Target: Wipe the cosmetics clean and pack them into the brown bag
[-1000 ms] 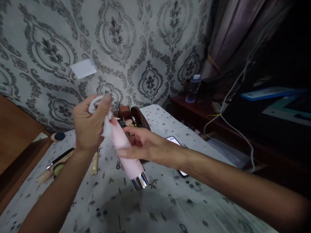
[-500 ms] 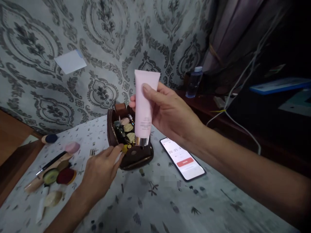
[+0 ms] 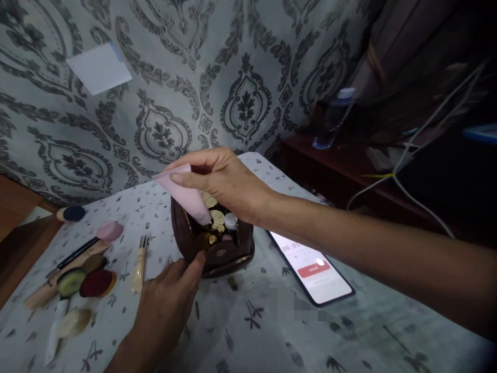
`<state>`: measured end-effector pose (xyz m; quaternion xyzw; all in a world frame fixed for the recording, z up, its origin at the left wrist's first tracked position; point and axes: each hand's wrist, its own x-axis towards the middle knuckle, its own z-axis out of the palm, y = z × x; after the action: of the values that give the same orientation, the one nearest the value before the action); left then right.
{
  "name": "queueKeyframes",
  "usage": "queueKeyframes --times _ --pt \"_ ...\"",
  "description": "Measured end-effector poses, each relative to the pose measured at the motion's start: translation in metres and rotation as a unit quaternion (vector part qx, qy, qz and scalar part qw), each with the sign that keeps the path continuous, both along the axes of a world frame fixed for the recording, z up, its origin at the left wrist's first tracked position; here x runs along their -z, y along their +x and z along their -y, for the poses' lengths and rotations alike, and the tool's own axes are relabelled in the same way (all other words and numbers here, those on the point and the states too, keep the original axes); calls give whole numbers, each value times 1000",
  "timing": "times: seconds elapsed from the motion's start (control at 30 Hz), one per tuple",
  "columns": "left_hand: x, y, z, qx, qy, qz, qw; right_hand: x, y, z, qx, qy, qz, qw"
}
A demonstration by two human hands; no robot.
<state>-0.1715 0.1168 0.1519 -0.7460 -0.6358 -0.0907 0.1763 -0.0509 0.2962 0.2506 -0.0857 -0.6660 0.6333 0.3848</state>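
My right hand point(image 3: 229, 181) is closed round a pink squeeze tube point(image 3: 184, 194). The tube slants down, its lower end inside the open mouth of a brown makeup bag point(image 3: 180, 235). Several round and gold-capped cosmetics fill the bag, among them a silver-white cap point(image 3: 230, 221). At the bag's front left edge, my left hand point(image 3: 166, 300) grips the rim with its index finger over it; its thumb is hidden. A small beige tube point(image 3: 140, 267) lies on the cloth just left of that hand.
Loose makeup lies at the left, including a pink sponge point(image 3: 110, 230), a dark red compact point(image 3: 97, 283) and a black stick point(image 3: 77, 256). A phone point(image 3: 310, 269) showing a timer lies under my right forearm. A water bottle point(image 3: 334, 119) and white cables point(image 3: 406, 150) are at the right.
My right hand has lowered the pink tube leftward from upright above the bag to slanting into it. My left hand has shifted slightly down along the bag's edge. The view has turned a little.
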Motion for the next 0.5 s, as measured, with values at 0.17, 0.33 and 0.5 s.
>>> queueKeyframes --times 0.17,0.33,0.5 --pt "4 -3 0 -5 -16 3 1000 3 -6 -3 33 5 35 999" --pt "6 -4 0 2 -13 6 1000 16 -5 -13 65 54 51 995" --pt "2 -1 -1 14 5 14 1000 17 3 -18 48 84 48 994"
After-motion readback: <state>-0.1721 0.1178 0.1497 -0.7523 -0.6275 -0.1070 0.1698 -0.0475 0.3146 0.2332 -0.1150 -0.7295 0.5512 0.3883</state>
